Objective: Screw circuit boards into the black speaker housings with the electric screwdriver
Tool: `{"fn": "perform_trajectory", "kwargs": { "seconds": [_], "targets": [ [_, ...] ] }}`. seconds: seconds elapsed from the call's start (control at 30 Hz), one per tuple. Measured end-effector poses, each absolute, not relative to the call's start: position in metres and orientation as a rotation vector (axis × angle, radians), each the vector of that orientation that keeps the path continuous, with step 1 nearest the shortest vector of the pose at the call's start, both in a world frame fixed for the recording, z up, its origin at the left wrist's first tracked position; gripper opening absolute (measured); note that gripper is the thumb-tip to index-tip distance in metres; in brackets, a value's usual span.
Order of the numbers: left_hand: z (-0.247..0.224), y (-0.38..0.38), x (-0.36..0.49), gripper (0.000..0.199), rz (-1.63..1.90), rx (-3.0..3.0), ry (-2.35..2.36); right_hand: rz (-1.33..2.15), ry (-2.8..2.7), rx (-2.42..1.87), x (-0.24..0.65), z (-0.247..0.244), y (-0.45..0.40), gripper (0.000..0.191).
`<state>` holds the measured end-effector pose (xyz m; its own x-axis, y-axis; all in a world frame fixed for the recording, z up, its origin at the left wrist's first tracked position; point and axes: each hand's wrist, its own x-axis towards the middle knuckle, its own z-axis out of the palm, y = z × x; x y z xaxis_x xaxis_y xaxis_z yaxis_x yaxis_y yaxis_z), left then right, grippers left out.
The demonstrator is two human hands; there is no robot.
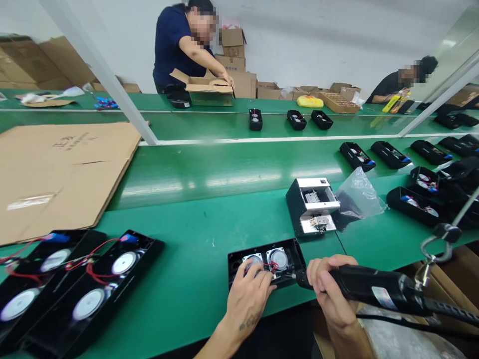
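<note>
A black speaker box [298, 254] lies open side up on the bench in front of me, with two round speakers [277, 260] and red wires inside. My left hand [250, 291] reaches over its near wall; the bent fingers grip the box, and the fingertips rest by the wires and the left speaker. What lies under those fingertips is hidden. Wrapped in my right hand [333, 286] is a black electric screwdriver [377, 289], held nearly level. Its tip points left into the box's near right part, close to my left fingers.
A black and silver screw feeder [313, 207] stands behind the box, beside a clear plastic bag [359, 197]. More open speaker boxes [123, 279] sit left and right. Flat cardboard [67, 174] covers the far left. A metal hanger [439, 244] holds the screwdriver. Two co-workers [174, 47] stand across the line.
</note>
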<state>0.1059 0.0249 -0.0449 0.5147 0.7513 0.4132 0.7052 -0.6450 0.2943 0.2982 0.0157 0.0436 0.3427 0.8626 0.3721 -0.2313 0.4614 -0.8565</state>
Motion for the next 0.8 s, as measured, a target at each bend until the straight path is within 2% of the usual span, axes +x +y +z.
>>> {"fn": "perform_trajectory", "kwargs": {
  "seconds": [0.2,0.37,0.43,0.7,0.8],
  "targets": [
    [-0.036,0.025,0.107,0.005,0.761,2.640,1.284,0.829,-0.963,-0.819,0.297,0.042,0.016,0.014],
    [-0.030,0.026,0.111,0.032,0.651,2.685,1.293,0.838,-0.948,-0.775,0.298,0.047,0.014,0.015],
    [-0.032,0.028,0.114,0.037,0.639,2.713,1.263,0.853,-0.946,-0.745,0.298,0.051,0.012,0.015],
    [-0.049,0.031,0.120,0.008,0.611,2.737,1.196,0.825,-0.937,-0.756,0.303,0.051,0.008,0.016],
    [-0.049,0.030,0.120,0.013,0.643,2.717,1.192,0.827,-0.927,-0.748,0.304,0.048,0.007,0.015]
  ]
}}
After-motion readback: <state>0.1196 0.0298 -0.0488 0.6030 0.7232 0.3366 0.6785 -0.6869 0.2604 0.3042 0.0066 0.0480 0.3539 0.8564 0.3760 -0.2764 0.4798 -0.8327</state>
